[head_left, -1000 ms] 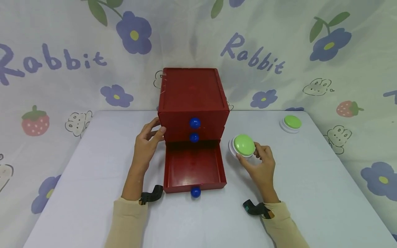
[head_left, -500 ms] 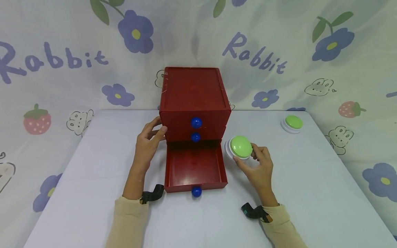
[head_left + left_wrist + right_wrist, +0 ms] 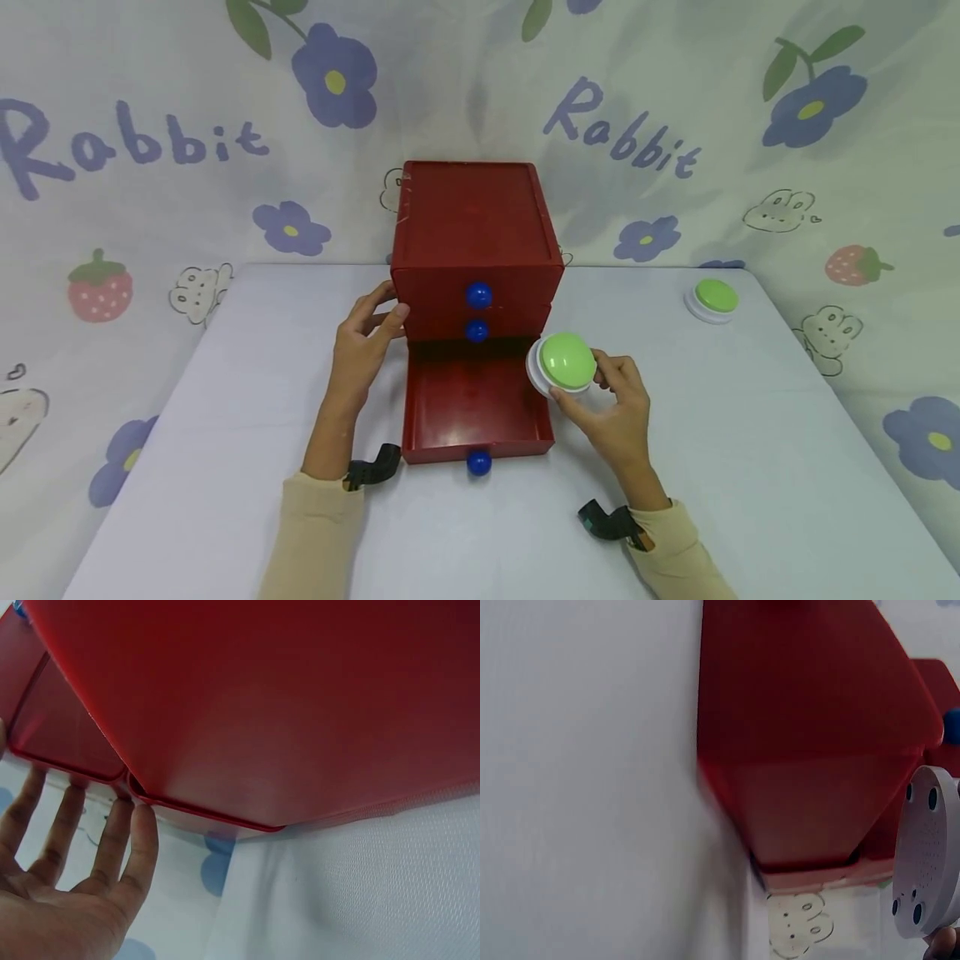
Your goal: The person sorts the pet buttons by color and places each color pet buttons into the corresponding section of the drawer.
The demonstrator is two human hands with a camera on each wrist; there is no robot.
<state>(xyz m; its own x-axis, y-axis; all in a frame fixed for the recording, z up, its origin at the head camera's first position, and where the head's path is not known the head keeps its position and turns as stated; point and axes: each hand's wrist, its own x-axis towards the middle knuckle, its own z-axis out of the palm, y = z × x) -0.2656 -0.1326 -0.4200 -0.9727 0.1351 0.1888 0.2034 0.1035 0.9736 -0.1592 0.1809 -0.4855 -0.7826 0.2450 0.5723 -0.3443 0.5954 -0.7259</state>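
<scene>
A red drawer cabinet (image 3: 474, 217) with blue round knobs stands at the middle of the table; its bottom drawer (image 3: 477, 417) is pulled out and has nothing inside. My left hand (image 3: 362, 350) steadies the cabinet's left side, straight fingertips (image 3: 116, 817) touching the wall and the thumb at the front edge. Between thumb and fingers my right hand (image 3: 618, 417) pinches a push button (image 3: 567, 361) with a green dome and white base. It is held in the air, tilted, overlapping the drawer's right wall in the head view. Its white underside with small dark feet shows in the right wrist view.
A second green push button (image 3: 716, 296) sits on the white table (image 3: 750, 450) at the back right. Behind the table hangs a pale cloth (image 3: 480, 83) printed with flowers and rabbits. A black wrist mount (image 3: 375, 467) is on each forearm.
My right hand has carried the push button leftward, from beside the drawer to over its right wall. The left hand stays on the cabinet; the head view has shifted slightly.
</scene>
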